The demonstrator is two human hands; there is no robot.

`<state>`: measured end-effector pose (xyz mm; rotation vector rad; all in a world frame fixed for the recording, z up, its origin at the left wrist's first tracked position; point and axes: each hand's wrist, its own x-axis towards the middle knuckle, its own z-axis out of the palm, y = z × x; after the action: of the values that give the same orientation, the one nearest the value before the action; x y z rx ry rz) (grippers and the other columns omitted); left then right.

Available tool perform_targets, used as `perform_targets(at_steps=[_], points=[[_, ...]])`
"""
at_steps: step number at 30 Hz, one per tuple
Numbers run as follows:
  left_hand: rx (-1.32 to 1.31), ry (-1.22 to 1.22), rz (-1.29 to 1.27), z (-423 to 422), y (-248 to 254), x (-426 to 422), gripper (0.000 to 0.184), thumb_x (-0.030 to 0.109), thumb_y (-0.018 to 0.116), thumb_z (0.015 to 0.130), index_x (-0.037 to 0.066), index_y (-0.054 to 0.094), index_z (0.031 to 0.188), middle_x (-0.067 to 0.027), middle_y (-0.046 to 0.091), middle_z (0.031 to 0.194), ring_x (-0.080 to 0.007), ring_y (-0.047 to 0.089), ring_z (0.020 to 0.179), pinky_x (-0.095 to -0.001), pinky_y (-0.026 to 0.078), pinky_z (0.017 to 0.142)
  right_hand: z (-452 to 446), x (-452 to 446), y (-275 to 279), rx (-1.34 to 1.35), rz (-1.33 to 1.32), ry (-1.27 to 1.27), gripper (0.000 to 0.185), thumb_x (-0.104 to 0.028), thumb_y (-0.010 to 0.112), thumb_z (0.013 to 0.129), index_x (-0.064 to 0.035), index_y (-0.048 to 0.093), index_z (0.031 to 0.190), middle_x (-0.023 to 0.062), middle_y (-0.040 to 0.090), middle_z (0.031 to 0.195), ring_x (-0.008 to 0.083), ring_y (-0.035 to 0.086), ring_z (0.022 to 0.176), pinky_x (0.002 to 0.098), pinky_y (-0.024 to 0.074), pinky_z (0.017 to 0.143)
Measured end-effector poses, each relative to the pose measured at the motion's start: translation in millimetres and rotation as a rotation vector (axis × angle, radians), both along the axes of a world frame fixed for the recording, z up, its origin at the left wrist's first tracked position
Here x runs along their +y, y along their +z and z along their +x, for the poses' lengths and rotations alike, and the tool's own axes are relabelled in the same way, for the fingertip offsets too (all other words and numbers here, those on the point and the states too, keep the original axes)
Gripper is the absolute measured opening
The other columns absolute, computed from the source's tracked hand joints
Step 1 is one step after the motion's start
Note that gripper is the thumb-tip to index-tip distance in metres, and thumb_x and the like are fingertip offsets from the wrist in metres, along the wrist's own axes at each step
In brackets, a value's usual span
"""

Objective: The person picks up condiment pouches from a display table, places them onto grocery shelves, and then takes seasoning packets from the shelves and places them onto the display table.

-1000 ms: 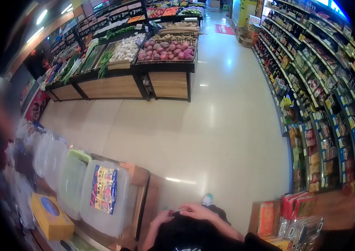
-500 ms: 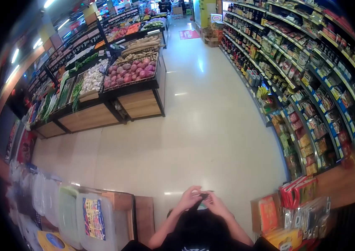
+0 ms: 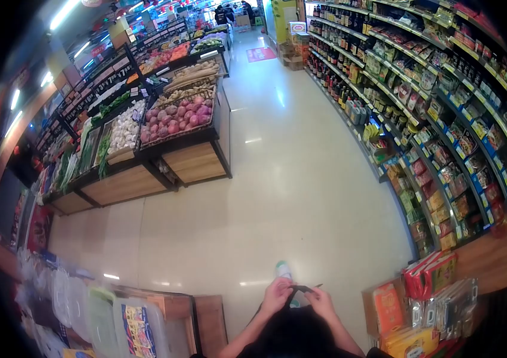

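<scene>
Low in the head view, my left hand [image 3: 277, 293] and my right hand [image 3: 320, 300] are raised in front of my dark clothing [image 3: 292, 334]. Between them runs a short dark strip [image 3: 302, 289], with the fingers of each hand closed on one end. A thin dark tip sticks out past my right fingers. Whether the strip is a strap or a piece of cloth is too small to tell. Just beyond my left hand, a white and green shoe [image 3: 283, 269] shows on the floor.
Wooden produce stands with red onions [image 3: 176, 116] and garlic [image 3: 127, 128] are at left. Packed shelves [image 3: 421, 107] line the right side of the pale aisle [image 3: 277, 197]. Plastic bins [image 3: 140, 322] stand near left, packaged goods [image 3: 429, 274] near right. People [image 3: 223, 15] are far off.
My hands have moved slightly apart, and the dark strip between them shows more. The shoe has come into view ahead of them. The camera view has shifted a little.
</scene>
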<state>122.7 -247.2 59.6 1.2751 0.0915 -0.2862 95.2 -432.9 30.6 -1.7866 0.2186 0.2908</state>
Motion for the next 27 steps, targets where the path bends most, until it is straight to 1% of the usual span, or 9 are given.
perform_targets(at_steps=[3,6,8,9,12,17,21,24,27], points=[[0.052,0.035,0.015,13,-17,1,0.022,-0.018,0.05,0.083,0.002,0.046,0.092,-0.011,0.055,0.107,-0.0213,0.06,0.108,-0.0291,0.049,0.093,10,-7,3,0.045,-0.041,-0.005,0.026,-0.021,0.067,0.085,0.0006,0.067,0.099,0.0096,0.067,0.076,0.0142,0.061,0.068,0.0284,0.0482,0.063],[-0.069,0.085,0.147,27,-59,-1,0.017,-0.013,0.054,0.082,0.002,0.05,0.09,-0.0108,0.061,0.094,-0.0205,0.062,0.104,-0.0292,0.051,0.085,19,-13,-7,0.031,-0.077,-0.036,0.026,-0.023,0.068,0.085,0.0002,0.067,0.098,0.0095,0.066,0.074,0.0142,0.061,0.067,0.0291,0.0484,0.063],[-0.115,0.099,0.283,41,-90,-2,0.013,-0.01,0.058,0.079,0.001,0.053,0.085,-0.0123,0.061,0.09,-0.0217,0.063,0.099,-0.0302,0.051,0.082,26,-17,-19,0.019,-0.095,-0.076,0.027,-0.024,0.068,0.084,0.0005,0.067,0.097,0.0093,0.065,0.073,0.0141,0.061,0.066,0.0294,0.0483,0.062],[-0.14,0.109,0.349,49,-90,-3,0.011,-0.008,0.06,0.078,0.001,0.054,0.083,-0.0131,0.062,0.088,-0.0224,0.063,0.097,-0.0307,0.051,0.081,32,-19,-17,0.054,-0.13,-0.063,0.028,-0.024,0.068,0.084,0.001,0.067,0.096,0.0095,0.065,0.073,0.0144,0.061,0.066,0.0294,0.0483,0.062],[-0.191,-0.004,0.521,77,-81,-11,0.025,-0.015,0.056,0.077,0.004,0.04,0.071,-0.0112,0.058,0.092,-0.0222,0.064,0.097,-0.0307,0.051,0.083,54,-30,-14,0.132,-0.202,-0.054,0.03,-0.025,0.069,0.083,0.0024,0.066,0.093,0.0101,0.065,0.073,0.0152,0.061,0.066,0.0295,0.0483,0.061],[-0.195,-0.089,0.554,124,-53,-17,0.024,-0.013,0.056,0.077,0.004,0.04,0.071,-0.0111,0.06,0.093,-0.0212,0.064,0.097,-0.0308,0.051,0.082,98,-40,-20,0.196,-0.196,-0.141,0.029,-0.025,0.069,0.083,0.0026,0.066,0.088,0.0104,0.065,0.072,0.0149,0.061,0.067,0.0292,0.0486,0.062],[-0.195,-0.163,0.514,170,-44,-12,0.023,-0.012,0.056,0.076,0.004,0.04,0.073,-0.0112,0.062,0.097,-0.0209,0.064,0.097,-0.0309,0.051,0.082,142,-39,-20,-0.045,-0.234,-0.231,0.024,-0.02,0.071,0.081,0.001,0.066,0.091,0.0105,0.065,0.076,0.015,0.061,0.067,0.0294,0.0501,0.063],[-0.21,-0.303,0.623,206,-41,-7,0.018,-0.011,0.054,0.076,0.004,0.045,0.08,-0.0111,0.063,0.1,-0.0204,0.063,0.096,-0.0322,0.052,0.08,180,-43,-16,-0.146,-0.197,-0.246,0.023,-0.014,0.073,0.078,-0.0006,0.065,0.095,0.0114,0.064,0.077,0.0185,0.062,0.067,0.031,0.0513,0.064],[-0.238,-0.442,0.454,233,-55,-10,0.024,-0.01,0.053,0.076,0.005,0.052,0.094,-0.0097,0.063,0.099,-0.0192,0.062,0.092,-0.031,0.051,0.075,216,-43,16,-0.23,-0.251,-0.175,0.028,-0.011,0.073,0.077,-0.0013,0.063,0.102,0.0121,0.063,0.076,0.0203,0.061,0.067,0.0315,0.051,0.066]])
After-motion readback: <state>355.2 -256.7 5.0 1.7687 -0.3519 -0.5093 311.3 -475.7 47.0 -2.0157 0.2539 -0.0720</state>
